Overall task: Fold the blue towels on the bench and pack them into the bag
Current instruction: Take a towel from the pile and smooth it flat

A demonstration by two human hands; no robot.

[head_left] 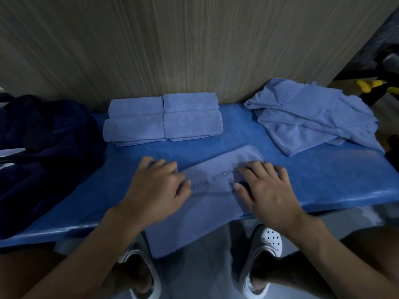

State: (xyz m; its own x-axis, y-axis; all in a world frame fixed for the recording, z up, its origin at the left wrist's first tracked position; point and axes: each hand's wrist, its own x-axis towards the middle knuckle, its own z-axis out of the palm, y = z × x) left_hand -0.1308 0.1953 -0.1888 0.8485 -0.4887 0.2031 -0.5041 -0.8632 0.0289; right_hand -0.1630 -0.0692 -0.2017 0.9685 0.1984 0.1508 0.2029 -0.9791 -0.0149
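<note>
A light blue towel [212, 203] with dark lettering lies across the front of the blue bench [313, 180], its near end hanging over the edge. My left hand [158, 188] lies palm down at the towel's left edge, fingers curled. My right hand [263, 190] presses on its right part, fingers curled onto the cloth. Several folded blue towels [164, 118] sit stacked in two columns at the back. A heap of unfolded blue towels [311, 117] lies at the back right. The dark navy bag [43, 152] slumps at the left end.
A wood-grain wall [172, 44] stands right behind the bench. Below the bench edge I see my white clogs [267, 240] on a grey floor. Dark equipment with yellow parts [371, 85] stands at the far right.
</note>
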